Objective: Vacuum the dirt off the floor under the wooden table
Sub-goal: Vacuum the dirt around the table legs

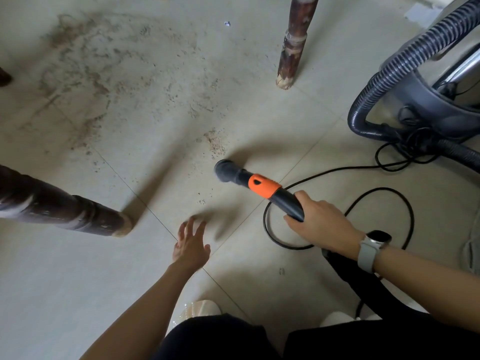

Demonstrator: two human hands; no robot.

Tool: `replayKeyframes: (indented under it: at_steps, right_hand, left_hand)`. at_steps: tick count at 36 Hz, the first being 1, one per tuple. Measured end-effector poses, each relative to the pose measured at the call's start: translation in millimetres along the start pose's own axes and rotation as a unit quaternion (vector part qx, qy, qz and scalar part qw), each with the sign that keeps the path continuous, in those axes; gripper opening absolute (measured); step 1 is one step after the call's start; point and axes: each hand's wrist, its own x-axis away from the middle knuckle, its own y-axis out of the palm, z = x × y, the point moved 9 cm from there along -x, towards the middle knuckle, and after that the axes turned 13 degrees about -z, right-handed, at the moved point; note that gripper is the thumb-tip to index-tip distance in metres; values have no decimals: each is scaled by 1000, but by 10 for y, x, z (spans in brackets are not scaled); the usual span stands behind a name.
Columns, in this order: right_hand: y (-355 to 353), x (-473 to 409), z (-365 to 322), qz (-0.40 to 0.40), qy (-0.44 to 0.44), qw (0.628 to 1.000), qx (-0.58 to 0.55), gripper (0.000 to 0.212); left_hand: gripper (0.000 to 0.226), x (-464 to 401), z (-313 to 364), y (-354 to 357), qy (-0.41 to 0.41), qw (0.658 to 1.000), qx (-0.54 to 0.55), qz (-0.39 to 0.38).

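Mostly the job is still ahead. The right hand (320, 222) grips the black end of the hose (285, 202) just behind its orange collar, and the round nozzle (225, 170) sits low over the floor (78, 281), at the near edge of a small heap of dirt (215, 144). Whether the nozzle touches the tile or hangs just above it I cannot tell. The left hand (191, 242) holds nothing; its fingers are spread wide over the floor, near the nozzle but apart from it.

As for progress, the tiles near the person look fairly clean apart from a few crumbs just near of the nozzle. Beyond it, a broad smear of dirt (85, 81) covers the far left floor between the table legs (296, 45), with loose grains scattered across the middle. That large patch looks untouched, so I judge only the near strip done, if that.

The vacuum (426, 100) stands at the far right with its ribbed tube looping round it, and a black cord (389, 203) lies coiled on the floor just right of the gripping hand. A watch (374, 245) is on the right wrist.
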Motion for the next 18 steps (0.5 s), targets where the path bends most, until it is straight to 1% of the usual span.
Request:
replayKeyframes:
  at_steps: [2,4,6,9,12,15,18]
  right_hand:
    - [122,9,-124,-36,-24,999,20,27]
    - [226,9,-203,-50,-37,997,38,33]
    - [239,-1,-221,-44,-37,998,36,34]
    - [131,-5,-188,-27,-29,999,15,27]
    - [2,18,-155,-10,-23,1000,0,26]
    - [7,65,-174,-27,-28,999,1,28]
    - [129,101,-268,-48,-48,997,34,30]
  left_hand:
    - [66,2,-29,-9,-7,1000,14,7]
    - [65,11,-68,-15,-16,999,24,14]
    - [64,27,-113,-18,-23,999,27,17]
    - [64,52,-142,-19,-24,999,23,20]
    - [65,60,-138,-27,-22,999,13,23]
    - [64,52,-132,-28,-23,999,17,19]
    - [64,55,-129,-33,-23,999,26,16]
